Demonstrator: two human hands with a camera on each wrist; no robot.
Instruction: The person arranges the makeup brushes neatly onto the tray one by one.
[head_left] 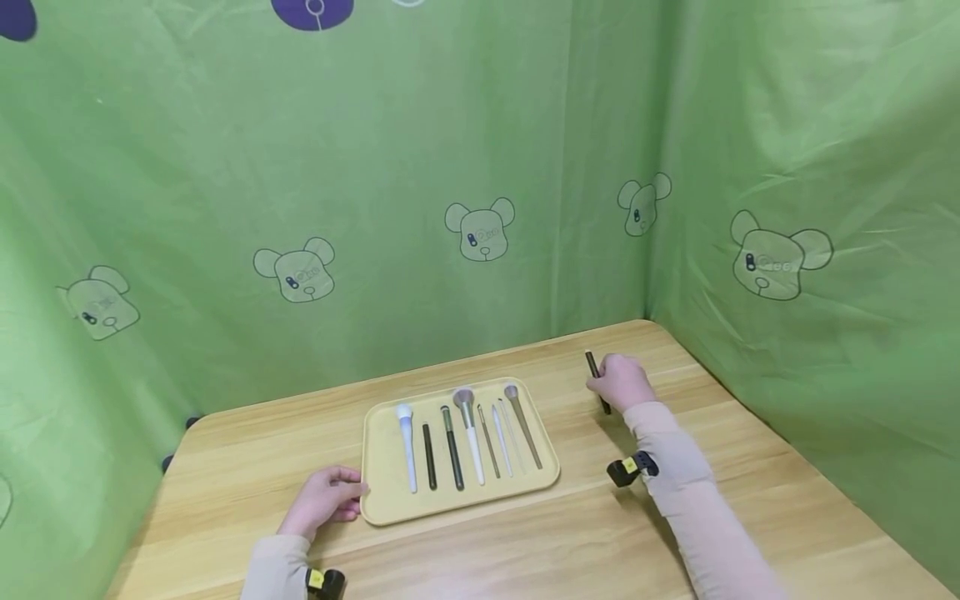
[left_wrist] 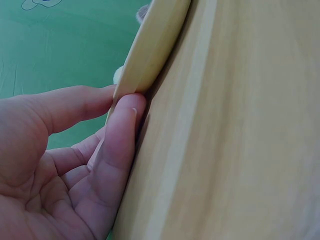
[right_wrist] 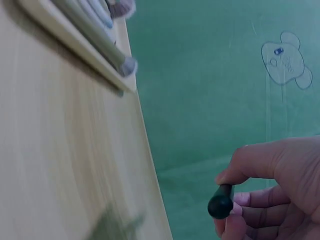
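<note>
My left hand point(head_left: 324, 500) is at the near left corner of a yellow rectangular tray point(head_left: 386, 508). In the left wrist view, its thumb and forefinger pinch the tray's rim point(left_wrist: 152, 55). To the right of the tray, my right hand point(head_left: 622, 382) holds a slim black makeup brush point(head_left: 593, 364) over the table. The right wrist view shows the rounded end of that brush point(right_wrist: 220, 206) between thumb and fingers. On the tray lie several makeup brushes side by side, among them a white one point(head_left: 407, 433), a fluffy one point(head_left: 465, 404) and a brown-handled one point(head_left: 525, 429).
The tray stands on a light wood table point(head_left: 600, 533). Green curtains point(head_left: 375, 167) printed with bear heads hang behind the table and along its sides. Each sleeve carries a small black wrist camera point(head_left: 626, 470).
</note>
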